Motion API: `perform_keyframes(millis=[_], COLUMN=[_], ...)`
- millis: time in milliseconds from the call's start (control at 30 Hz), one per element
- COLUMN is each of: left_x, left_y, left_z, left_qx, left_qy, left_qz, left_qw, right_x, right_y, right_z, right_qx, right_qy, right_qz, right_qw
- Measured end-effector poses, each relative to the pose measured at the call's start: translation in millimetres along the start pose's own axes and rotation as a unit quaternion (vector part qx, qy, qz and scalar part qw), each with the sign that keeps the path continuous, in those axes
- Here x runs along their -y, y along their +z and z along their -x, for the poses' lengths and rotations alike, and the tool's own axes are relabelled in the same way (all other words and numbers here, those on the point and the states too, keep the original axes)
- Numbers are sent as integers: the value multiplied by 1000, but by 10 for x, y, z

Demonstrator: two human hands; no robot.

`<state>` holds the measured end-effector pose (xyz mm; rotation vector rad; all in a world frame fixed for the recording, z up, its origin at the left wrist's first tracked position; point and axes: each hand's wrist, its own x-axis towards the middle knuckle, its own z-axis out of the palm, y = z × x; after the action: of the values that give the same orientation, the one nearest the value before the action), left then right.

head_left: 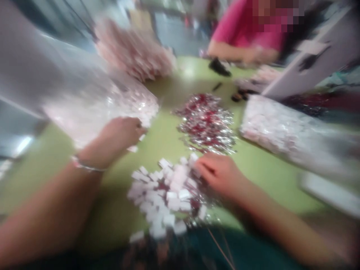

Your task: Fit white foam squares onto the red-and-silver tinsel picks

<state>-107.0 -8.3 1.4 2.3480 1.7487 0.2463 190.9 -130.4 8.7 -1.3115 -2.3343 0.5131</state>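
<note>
My left hand [120, 133], with a bracelet on its wrist, is at the near right end of a clear plastic bag [107, 99] full of small white pieces. Its fingers curl downward; what they grip, if anything, is hidden. A few white pieces lie just beneath them. My right hand [218, 172] is pinched closed at the right edge of a pile of small white tags [165, 198], with a white tag at its fingertips. Red and silver bits show among the tags. Beyond my right hand is a heap of shiny silver and red small items [208, 123]. Blur hides finer detail.
A second clear bag of white pieces [281, 127] lies at the right on the green table [261, 176]. Pale pink bundles [135, 48] sit at the back left. A person in a pink top [239, 22] is across the table, near dark small objects [219, 67].
</note>
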Motion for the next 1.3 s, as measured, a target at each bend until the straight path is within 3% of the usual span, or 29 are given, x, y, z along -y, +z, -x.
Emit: perform_keyframes(millis=[67, 200, 433, 600, 767, 833, 933, 1100, 1300], left_x=[26, -50, -181, -314, -399, -466, -563, -611, -604], left_y=[33, 53, 178, 275, 210, 202, 262, 410, 482], left_z=[-13, -24, 52, 91, 79, 109, 174, 217, 218], left_qx=[43, 58, 18, 1, 1, 20, 78, 112, 130], left_qy=[-5, 5, 65, 45, 17, -24, -52, -69, -65], left_qz=[-67, -108, -58, 0, 122, 248, 421, 568, 580], left_qw=[997, 992, 996, 999, 992, 968, 902, 813, 802], right_x=[-228, -514, -405, -466, -467, -410, -295, -190, -117], right_y=[-42, 18, 197, 166, 138, 118, 84, 80, 113], right_z=[-38, -164, -300, -282, -237, -224, -204, -159, -133], right_qx=[-59, -33, 29, -27, -89, -86, -77, -105, -120], right_qy=[63, 117, 134, 109, 91, 99, 94, 25, -45], right_qz=[72, 116, 224, 183, 117, 108, 108, 89, 59], right_qw=[994, 986, 965, 977, 985, 986, 987, 990, 990])
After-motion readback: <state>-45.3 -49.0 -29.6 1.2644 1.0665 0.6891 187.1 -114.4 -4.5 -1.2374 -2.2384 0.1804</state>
